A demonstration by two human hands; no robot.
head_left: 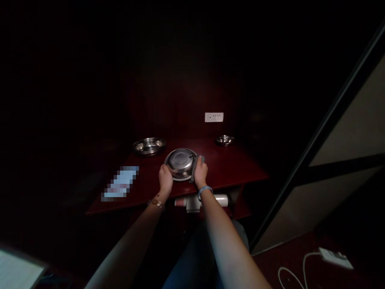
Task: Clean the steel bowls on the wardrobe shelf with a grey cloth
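A shiny steel bowl (179, 162) is at the near middle of the table, its rounded base facing up. My left hand (165, 178) grips the bowl's rim at the left, thumb on top and the other fingers mostly hidden. At the right side, my right hand (200, 171) is closed around a grey cloth (194, 170) pressed against the bowl. Whether the rim touches the tabletop, I cannot tell.
On the dark red table (237, 166) stand a wide steel bowl (149, 147) at back left and a small steel bowl (225, 140) at back right. A blurred-out pale sheet (120, 182) lies left. Below are white rolls (221, 200); a power strip (335, 257) lies on the floor.
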